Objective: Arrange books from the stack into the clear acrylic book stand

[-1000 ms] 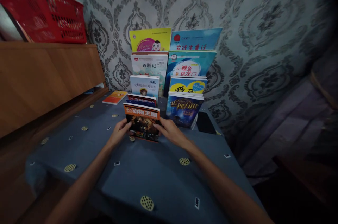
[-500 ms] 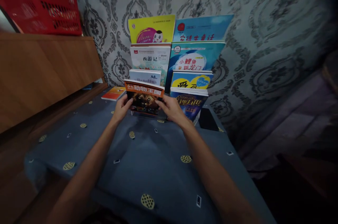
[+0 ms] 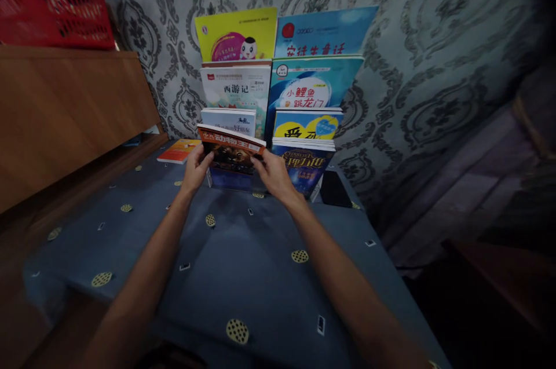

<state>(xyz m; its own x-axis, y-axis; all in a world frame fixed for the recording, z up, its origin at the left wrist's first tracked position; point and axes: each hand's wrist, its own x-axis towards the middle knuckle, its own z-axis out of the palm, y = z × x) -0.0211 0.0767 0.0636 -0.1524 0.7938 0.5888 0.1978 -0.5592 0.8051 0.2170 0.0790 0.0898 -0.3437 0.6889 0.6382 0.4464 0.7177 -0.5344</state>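
Between my two hands is a magazine [image 3: 230,152] with an orange title strip and a dark animal picture, tilted back in front of the left column of books. My left hand [image 3: 195,169] grips its left edge, thumb on the cover. On its right edge my right hand [image 3: 273,172] is closed, thumb also on the front. Behind it stand a pale blue book [image 3: 229,120], a white book [image 3: 237,88] and a yellow book [image 3: 237,33]. The right column has a dark blue book [image 3: 302,166], a yellow-and-blue book [image 3: 306,125], a teal book [image 3: 313,82] and a blue book [image 3: 325,33].
An orange book [image 3: 179,151] lies at the back left of the cloth-covered table [image 3: 243,265]. A black flat object [image 3: 334,189] lies right of the books. At the left, a red basket [image 3: 56,4] stands on a wooden cabinet [image 3: 73,120]. Patterned wall behind.
The magazine has lifted slightly and tipped back, showing more of a blue-purple surface below it. Both hands still hold its sides. The whole view has shifted a little.
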